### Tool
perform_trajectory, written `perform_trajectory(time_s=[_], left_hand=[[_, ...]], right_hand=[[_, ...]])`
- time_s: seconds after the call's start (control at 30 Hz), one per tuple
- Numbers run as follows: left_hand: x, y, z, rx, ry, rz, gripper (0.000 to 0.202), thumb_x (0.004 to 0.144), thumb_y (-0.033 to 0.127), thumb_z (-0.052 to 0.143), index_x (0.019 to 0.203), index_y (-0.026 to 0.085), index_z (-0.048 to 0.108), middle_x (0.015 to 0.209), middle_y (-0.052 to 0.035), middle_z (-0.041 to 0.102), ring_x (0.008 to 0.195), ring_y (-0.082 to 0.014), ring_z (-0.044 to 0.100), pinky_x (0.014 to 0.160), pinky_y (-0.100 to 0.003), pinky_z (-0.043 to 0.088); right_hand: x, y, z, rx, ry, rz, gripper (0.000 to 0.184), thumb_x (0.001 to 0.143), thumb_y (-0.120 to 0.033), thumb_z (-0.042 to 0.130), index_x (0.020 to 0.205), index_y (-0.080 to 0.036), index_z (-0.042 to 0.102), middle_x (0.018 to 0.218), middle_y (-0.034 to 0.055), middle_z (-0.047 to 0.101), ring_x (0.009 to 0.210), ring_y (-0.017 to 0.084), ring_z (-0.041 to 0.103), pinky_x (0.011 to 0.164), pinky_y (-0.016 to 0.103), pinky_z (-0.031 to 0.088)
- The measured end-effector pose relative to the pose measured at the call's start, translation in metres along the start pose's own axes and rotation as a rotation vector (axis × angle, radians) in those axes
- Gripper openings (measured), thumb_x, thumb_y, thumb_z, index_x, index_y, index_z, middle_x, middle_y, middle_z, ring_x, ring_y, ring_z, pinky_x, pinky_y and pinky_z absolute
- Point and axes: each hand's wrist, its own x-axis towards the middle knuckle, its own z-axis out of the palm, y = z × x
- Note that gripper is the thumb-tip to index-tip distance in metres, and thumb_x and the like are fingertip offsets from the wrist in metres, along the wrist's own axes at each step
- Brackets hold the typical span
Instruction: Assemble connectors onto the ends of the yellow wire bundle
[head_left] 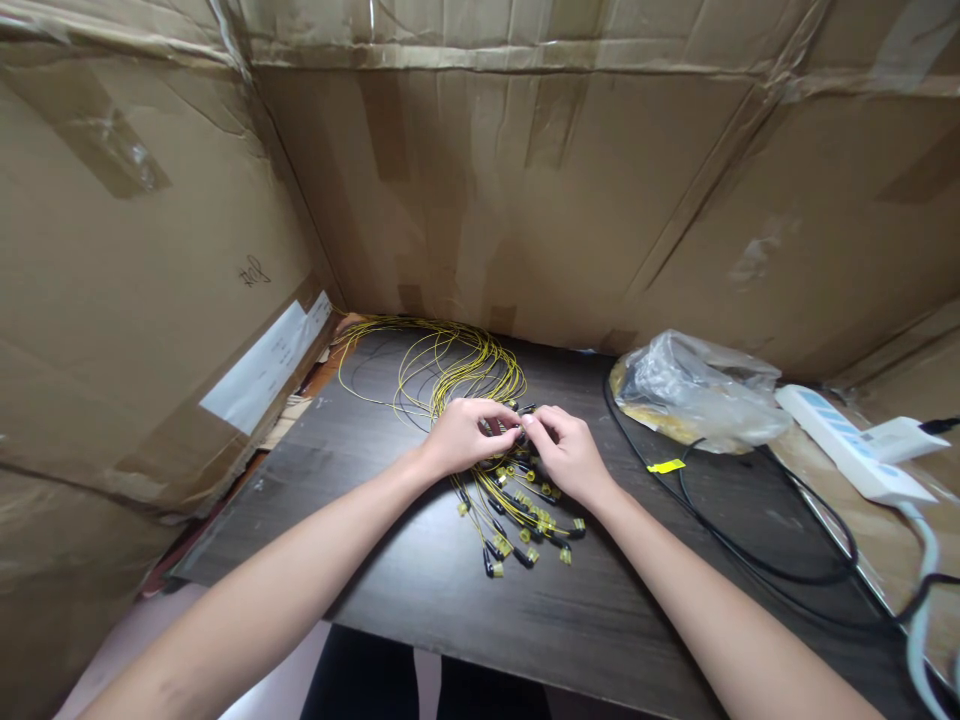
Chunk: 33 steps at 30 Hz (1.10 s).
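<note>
A bundle of thin yellow cables lies coiled on the dark table. Their ends, with black boots and yellow caps, fan out toward me. My left hand and my right hand meet over the bundle, fingertips pinched together on one small connector end between them. Both hands have their fingers curled closed. The pinched piece is mostly hidden by my fingers.
Cardboard walls box in the table at the back and left. A crumpled plastic bag lies at the right, beside a white power strip. A black cable with a yellow tag loops across the right side.
</note>
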Motion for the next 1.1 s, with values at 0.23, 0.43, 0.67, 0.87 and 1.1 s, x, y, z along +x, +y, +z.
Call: perform_trajectory(time_s=[0.23, 0.43, 0.67, 0.87, 1.1], left_hand=[[0.0002, -0.0016, -0.0004, -0.011, -0.011, -0.021, 0.014, 0.082, 0.024, 0.071, 0.091, 0.015, 0.079, 0.077, -0.0029, 0.075, 0.059, -0.0097, 0.063, 0.061, -0.020, 0.050], [0.0002, -0.0019, -0.0012, 0.009, -0.031, 0.025, 0.016, 0.084, 0.026, 0.071, 0.092, 0.015, 0.079, 0.079, -0.0037, 0.077, 0.061, -0.0103, 0.063, 0.060, -0.020, 0.049], [0.0002, -0.0007, -0.0008, 0.013, -0.013, 0.005, 0.014, 0.083, 0.025, 0.070, 0.090, 0.015, 0.079, 0.077, -0.0031, 0.076, 0.059, -0.0101, 0.063, 0.060, -0.020, 0.049], [0.0005, -0.0005, -0.0019, -0.014, -0.024, -0.027, 0.016, 0.083, 0.027, 0.071, 0.091, 0.015, 0.079, 0.077, -0.0039, 0.076, 0.061, -0.0111, 0.064, 0.061, -0.021, 0.050], [0.0001, 0.0003, -0.0014, 0.040, -0.020, 0.024, 0.014, 0.083, 0.024, 0.070, 0.091, 0.016, 0.079, 0.079, -0.0040, 0.077, 0.062, -0.0112, 0.064, 0.062, -0.021, 0.050]], right_hand=[[-0.0009, -0.0020, -0.0023, 0.056, -0.004, 0.023, 0.022, 0.093, -0.029, 0.051, 0.074, -0.020, 0.059, 0.072, 0.0021, 0.060, 0.067, 0.016, 0.053, 0.064, 0.029, 0.040], [-0.0006, -0.0019, -0.0005, 0.014, 0.009, 0.012, 0.029, 0.094, -0.031, 0.051, 0.067, -0.021, 0.054, 0.064, 0.0006, 0.055, 0.064, 0.016, 0.051, 0.062, 0.029, 0.038], [-0.0003, -0.0026, -0.0019, 0.011, -0.004, 0.013, 0.033, 0.096, -0.035, 0.048, 0.068, -0.021, 0.054, 0.066, 0.0011, 0.055, 0.065, 0.016, 0.050, 0.064, 0.029, 0.038], [-0.0008, -0.0044, -0.0025, 0.042, 0.000, 0.030, 0.024, 0.094, -0.032, 0.051, 0.073, -0.020, 0.057, 0.071, 0.0020, 0.058, 0.066, 0.016, 0.052, 0.062, 0.029, 0.039], [0.0000, -0.0031, -0.0013, -0.014, -0.007, 0.016, 0.037, 0.097, -0.037, 0.047, 0.063, -0.022, 0.049, 0.061, 0.0009, 0.052, 0.064, 0.017, 0.050, 0.062, 0.030, 0.037]])
